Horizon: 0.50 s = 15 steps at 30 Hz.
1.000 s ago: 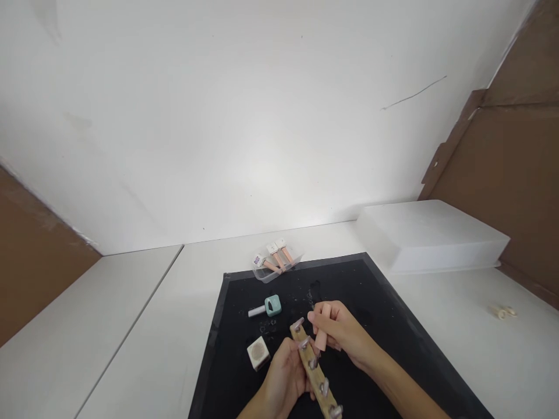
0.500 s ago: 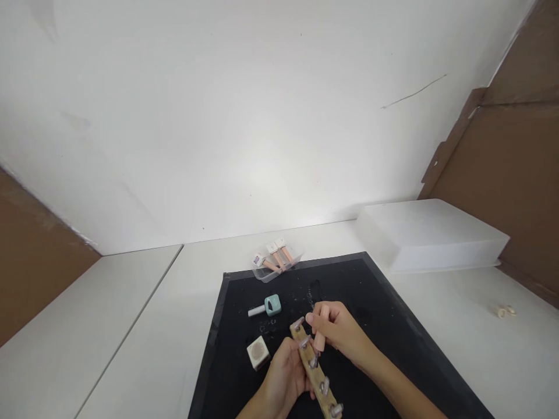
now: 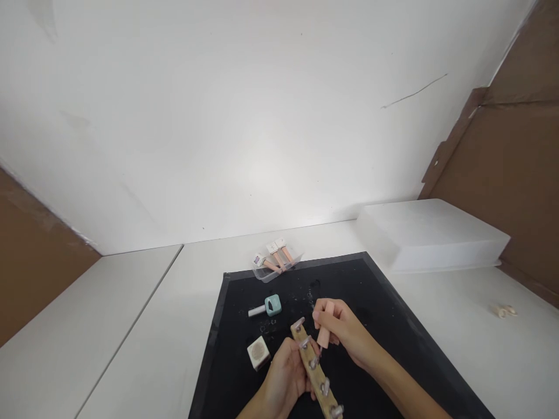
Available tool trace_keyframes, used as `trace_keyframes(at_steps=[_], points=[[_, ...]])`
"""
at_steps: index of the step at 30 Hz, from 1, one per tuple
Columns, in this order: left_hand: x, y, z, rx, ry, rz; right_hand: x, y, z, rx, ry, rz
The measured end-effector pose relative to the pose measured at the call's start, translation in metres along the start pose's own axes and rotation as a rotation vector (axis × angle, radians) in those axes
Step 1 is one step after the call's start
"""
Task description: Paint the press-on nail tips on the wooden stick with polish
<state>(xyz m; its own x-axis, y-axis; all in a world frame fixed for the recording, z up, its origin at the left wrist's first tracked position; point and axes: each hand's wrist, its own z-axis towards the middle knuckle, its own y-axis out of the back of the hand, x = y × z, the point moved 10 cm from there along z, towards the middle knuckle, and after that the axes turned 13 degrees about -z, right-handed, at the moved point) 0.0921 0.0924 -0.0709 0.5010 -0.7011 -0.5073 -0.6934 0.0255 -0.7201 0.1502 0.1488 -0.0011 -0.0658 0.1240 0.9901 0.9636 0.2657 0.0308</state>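
Observation:
My left hand [image 3: 285, 375] is closed around a narrow wooden strip [image 3: 319, 381], which lies slanted across my palm. Along the strip several small, glossy nail tips [image 3: 313, 362] stick up in a row. Between the fingers and thumb of my right hand [image 3: 345, 330] is a nail polish brush [image 3: 325, 334] by its pink cap. Its dark bristle end points down at a nail tip near the strip's middle; I cannot tell whether they touch. Left of my left hand stands a whitish square bottle [image 3: 258, 352]. A teal nail polish bottle [image 3: 273, 305] with a white cap lies on its side farther back.
A black mat [image 3: 375, 297] with a grey border covers the middle of the white table. Behind it, a clear tray [image 3: 267, 276] holds several pink-capped bottles [image 3: 276, 251]. A white translucent bin [image 3: 432, 233] stands at the back right, and small cream pieces [image 3: 504, 311] lie at the far right.
My right hand has shifted slightly right, and the brush now leans more to the right over the nail tip. My left hand and the strip have barely moved.

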Motion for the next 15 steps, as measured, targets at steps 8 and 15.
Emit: trace_keyframes(at_steps=[8, 15], points=[[0.0, 0.005, -0.001, -0.041, 0.026, -0.02, 0.003, -0.01, -0.002, 0.106, 0.044, -0.011], [0.0, 0.006, -0.001, -0.035, 0.022, -0.092, 0.002, -0.018, -0.002, 0.174, 0.072, -0.051]])
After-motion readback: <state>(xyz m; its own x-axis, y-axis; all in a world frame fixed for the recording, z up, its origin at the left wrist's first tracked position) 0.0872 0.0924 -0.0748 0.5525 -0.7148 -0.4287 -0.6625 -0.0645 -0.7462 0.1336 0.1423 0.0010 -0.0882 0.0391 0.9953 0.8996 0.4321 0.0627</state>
